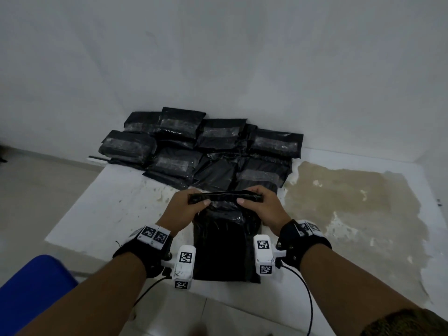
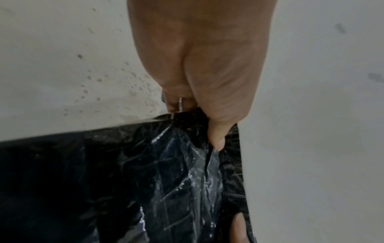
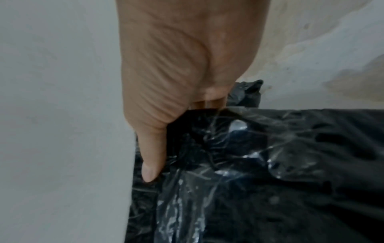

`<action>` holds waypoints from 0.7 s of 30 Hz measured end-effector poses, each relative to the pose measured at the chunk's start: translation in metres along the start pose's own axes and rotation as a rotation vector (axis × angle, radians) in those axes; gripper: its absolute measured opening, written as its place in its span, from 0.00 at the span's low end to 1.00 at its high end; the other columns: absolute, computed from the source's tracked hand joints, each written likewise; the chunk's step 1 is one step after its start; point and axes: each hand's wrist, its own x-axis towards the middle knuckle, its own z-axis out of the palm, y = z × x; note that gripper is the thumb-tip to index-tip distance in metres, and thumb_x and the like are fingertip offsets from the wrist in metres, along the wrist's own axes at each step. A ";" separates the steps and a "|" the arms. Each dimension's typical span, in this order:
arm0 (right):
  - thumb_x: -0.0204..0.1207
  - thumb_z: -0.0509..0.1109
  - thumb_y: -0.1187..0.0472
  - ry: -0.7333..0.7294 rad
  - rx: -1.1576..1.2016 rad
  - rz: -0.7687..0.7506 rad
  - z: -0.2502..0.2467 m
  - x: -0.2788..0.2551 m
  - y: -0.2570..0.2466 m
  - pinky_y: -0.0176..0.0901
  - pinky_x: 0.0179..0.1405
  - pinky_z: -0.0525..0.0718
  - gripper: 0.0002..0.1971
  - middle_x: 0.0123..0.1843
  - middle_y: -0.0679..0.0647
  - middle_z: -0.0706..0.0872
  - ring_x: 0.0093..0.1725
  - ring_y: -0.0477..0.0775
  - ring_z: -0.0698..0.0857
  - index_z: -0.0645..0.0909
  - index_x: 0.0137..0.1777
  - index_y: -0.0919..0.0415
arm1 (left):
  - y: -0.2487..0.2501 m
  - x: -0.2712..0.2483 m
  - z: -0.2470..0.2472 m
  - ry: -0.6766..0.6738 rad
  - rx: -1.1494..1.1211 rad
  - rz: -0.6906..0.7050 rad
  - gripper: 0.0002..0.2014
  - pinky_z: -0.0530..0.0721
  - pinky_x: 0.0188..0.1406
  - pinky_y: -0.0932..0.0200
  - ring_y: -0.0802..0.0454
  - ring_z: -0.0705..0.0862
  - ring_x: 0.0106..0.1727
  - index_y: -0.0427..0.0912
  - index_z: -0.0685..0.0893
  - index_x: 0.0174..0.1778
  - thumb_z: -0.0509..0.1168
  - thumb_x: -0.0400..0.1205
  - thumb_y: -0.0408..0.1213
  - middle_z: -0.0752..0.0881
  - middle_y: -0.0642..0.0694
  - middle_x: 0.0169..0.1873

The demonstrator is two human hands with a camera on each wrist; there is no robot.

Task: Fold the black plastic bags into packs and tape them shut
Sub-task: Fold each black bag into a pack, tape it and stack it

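Observation:
A black plastic bag lies flat on the white surface in front of me, its far edge rolled up into a narrow fold. My left hand pinches the left end of that fold, thumb on top and fingers curled behind. My right hand pinches the right end the same way. In the left wrist view the left hand grips crinkled glossy bag. The right wrist view has the right hand with its thumb pressed onto the bag. A strip of clear tape glints on the bag below the fold.
A pile of several taped black packs leans against the white wall just beyond the bag. The white surface has a brown stained patch on the right. A blue object sits at lower left. Cables hang from my wrist cameras.

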 end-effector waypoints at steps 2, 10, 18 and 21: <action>0.74 0.80 0.61 -0.025 -0.085 -0.054 0.004 0.005 -0.013 0.46 0.48 0.87 0.11 0.47 0.63 0.89 0.46 0.58 0.89 0.86 0.50 0.67 | 0.005 0.005 -0.009 -0.040 -0.032 0.030 0.05 0.84 0.38 0.63 0.53 0.87 0.37 0.37 0.89 0.48 0.72 0.81 0.35 0.89 0.39 0.38; 0.81 0.73 0.56 0.033 -0.206 -0.121 0.026 0.022 -0.035 0.57 0.52 0.84 0.10 0.43 0.63 0.91 0.47 0.62 0.89 0.90 0.40 0.59 | 0.005 0.025 -0.055 -0.118 0.009 0.109 0.16 0.75 0.38 0.60 0.61 0.77 0.28 0.41 0.85 0.32 0.65 0.86 0.42 0.78 0.57 0.23; 0.82 0.71 0.60 0.098 -0.022 -0.119 0.054 0.022 -0.046 0.42 0.44 0.80 0.11 0.35 0.56 0.86 0.37 0.49 0.84 0.88 0.39 0.62 | 0.011 0.036 -0.083 -0.112 0.036 0.256 0.13 0.80 0.40 0.55 0.56 0.83 0.32 0.41 0.89 0.38 0.65 0.85 0.42 0.85 0.49 0.28; 0.81 0.72 0.58 0.135 0.148 -0.131 0.060 0.022 -0.058 0.49 0.50 0.81 0.11 0.42 0.62 0.87 0.44 0.57 0.84 0.86 0.44 0.68 | 0.024 0.040 -0.088 -0.016 0.031 0.383 0.13 0.77 0.33 0.65 0.62 0.78 0.27 0.42 0.87 0.36 0.66 0.85 0.38 0.82 0.54 0.23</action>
